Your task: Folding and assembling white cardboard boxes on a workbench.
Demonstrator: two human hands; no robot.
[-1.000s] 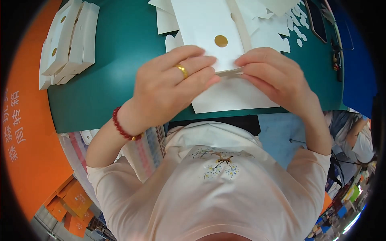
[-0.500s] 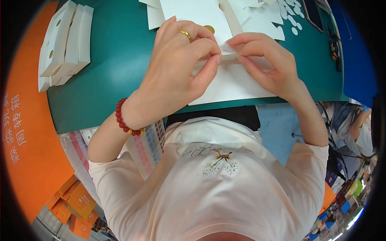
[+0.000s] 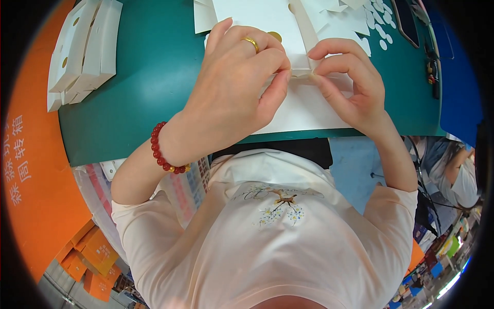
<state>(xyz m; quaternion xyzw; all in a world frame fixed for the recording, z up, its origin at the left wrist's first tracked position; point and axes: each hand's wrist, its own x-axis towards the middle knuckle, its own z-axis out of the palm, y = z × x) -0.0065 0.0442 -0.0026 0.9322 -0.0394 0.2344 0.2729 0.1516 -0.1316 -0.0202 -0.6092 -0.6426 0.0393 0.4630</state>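
Note:
A white cardboard box blank (image 3: 303,113), partly folded, lies at the front edge of the green table. My left hand (image 3: 236,77), with a gold ring and a red bead bracelet, pinches a small folded edge of it between thumb and forefinger. At the right end of that same edge, my right hand (image 3: 355,77) has its thumb and fingers closed on the card, other fingers curled. A narrow upright strip of card (image 3: 304,26) rises behind the fingertips. The left hand hides part of the blank and most of a round gold spot (image 3: 276,36).
Folded white boxes (image 3: 85,49) are stacked at the far left of the green table (image 3: 149,67). Loose white card pieces (image 3: 334,23) and small white ovals (image 3: 380,31) lie at the back right, beside a phone (image 3: 405,20). An orange crate (image 3: 36,154) stands to the left.
The view has shifted slightly, so the hands and card appear a little further right. Both hands stay on the folded edge; the right fingers have spread slightly.

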